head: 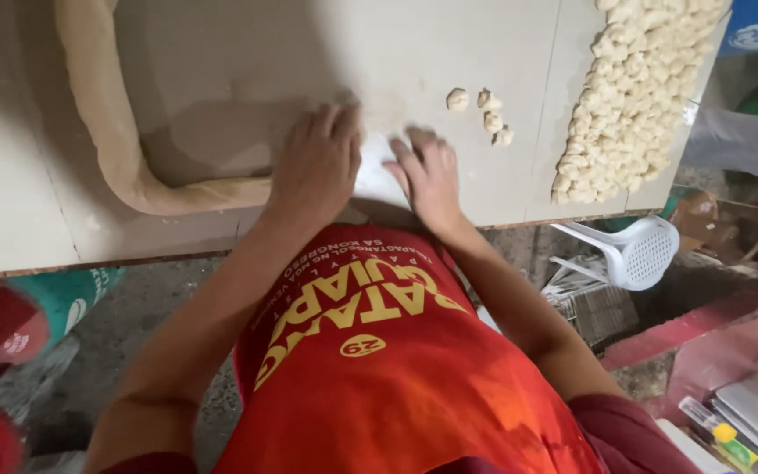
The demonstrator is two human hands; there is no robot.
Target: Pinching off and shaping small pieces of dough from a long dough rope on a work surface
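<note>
red sleeveless shirt [379, 369] fills the near view. beyond it, the left hand [318, 162] lies flat, fingers spread, on the end of a long thick tan dough rope [120, 149] curving across the pale wooden table [247, 61]. the right hand [429, 175] rests open beside it. farther right lie four small cut dough pieces [484, 111], then a heaped pile of dough pieces [633, 96].

Long pale dough rope [125, 167] curving across table, end under left hand.

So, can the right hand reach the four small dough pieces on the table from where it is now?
Probably yes: the right hand lies flat near the small dough pieces, with only bare table between them.
</note>
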